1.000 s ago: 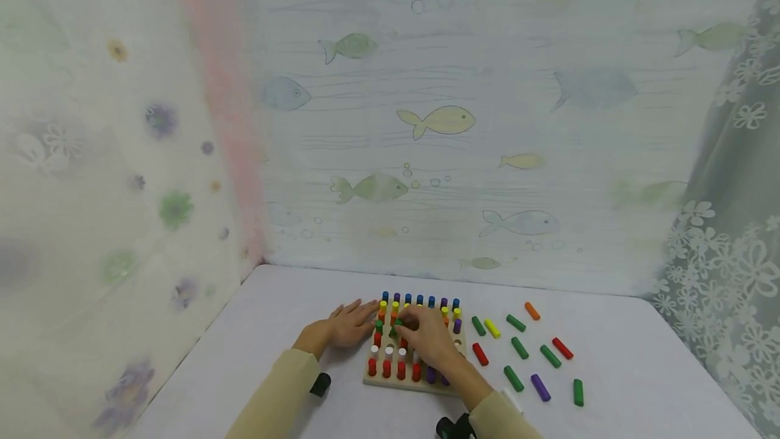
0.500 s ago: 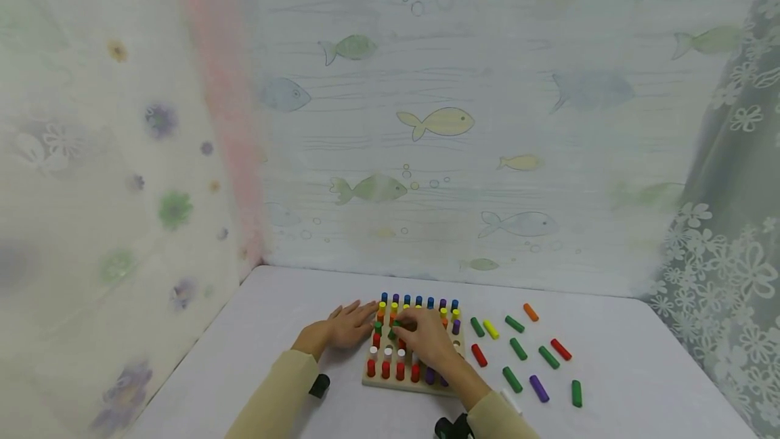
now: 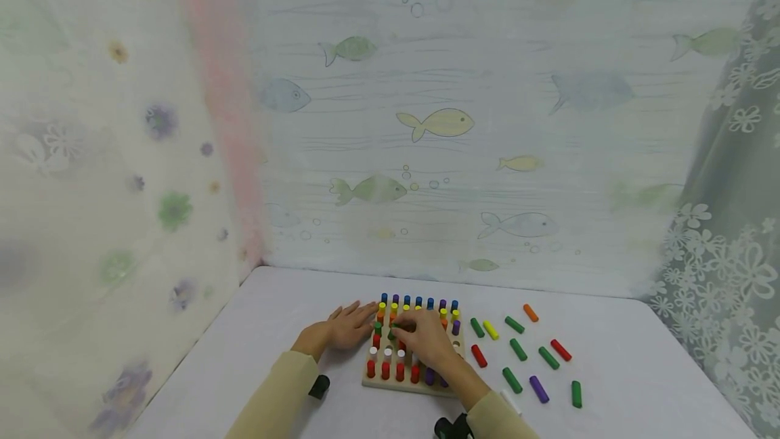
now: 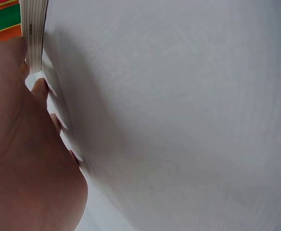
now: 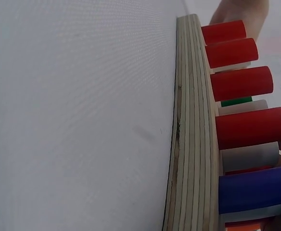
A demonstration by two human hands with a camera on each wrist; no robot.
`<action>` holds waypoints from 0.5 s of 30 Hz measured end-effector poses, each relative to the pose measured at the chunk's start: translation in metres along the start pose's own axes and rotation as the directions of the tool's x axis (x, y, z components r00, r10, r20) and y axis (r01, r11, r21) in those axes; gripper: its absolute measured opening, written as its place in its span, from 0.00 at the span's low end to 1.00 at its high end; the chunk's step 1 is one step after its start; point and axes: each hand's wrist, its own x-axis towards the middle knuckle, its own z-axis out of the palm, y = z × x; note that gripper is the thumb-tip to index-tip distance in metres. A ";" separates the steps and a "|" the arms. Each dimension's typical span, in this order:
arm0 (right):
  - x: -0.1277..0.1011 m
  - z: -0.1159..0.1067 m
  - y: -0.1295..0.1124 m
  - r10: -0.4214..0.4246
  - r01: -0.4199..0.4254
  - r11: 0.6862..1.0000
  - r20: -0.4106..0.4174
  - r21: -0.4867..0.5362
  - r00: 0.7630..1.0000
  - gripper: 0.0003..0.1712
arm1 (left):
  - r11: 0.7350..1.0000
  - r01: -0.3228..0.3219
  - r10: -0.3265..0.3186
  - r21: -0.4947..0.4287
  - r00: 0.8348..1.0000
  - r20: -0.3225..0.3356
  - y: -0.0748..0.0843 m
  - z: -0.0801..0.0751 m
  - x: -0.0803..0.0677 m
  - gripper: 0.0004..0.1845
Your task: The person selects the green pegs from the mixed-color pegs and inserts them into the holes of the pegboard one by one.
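Near the bench's front edge, a wooden pegboard (image 3: 407,382) stands full of coloured pegs. The left hand (image 3: 349,325) lies flat, fingers straight, against the board's left side. The right hand (image 3: 426,339) reaches over the board, fingertips pinching a green peg (image 3: 394,330) among the standing pegs. Loose pegs (image 3: 518,349) lie scattered toward the right edge.

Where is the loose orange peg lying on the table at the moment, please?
In the head view, the orange peg lies right of the wooden pegboard, farthest back among the loose pegs, just beyond a green peg.
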 end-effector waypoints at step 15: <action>0.000 0.001 -0.001 0.011 -0.005 0.997 0.071 -0.083 0.997 0.13 | 1.000 0.005 -0.005 0.006 1.000 0.002 -0.007 0.005 0.007 0.31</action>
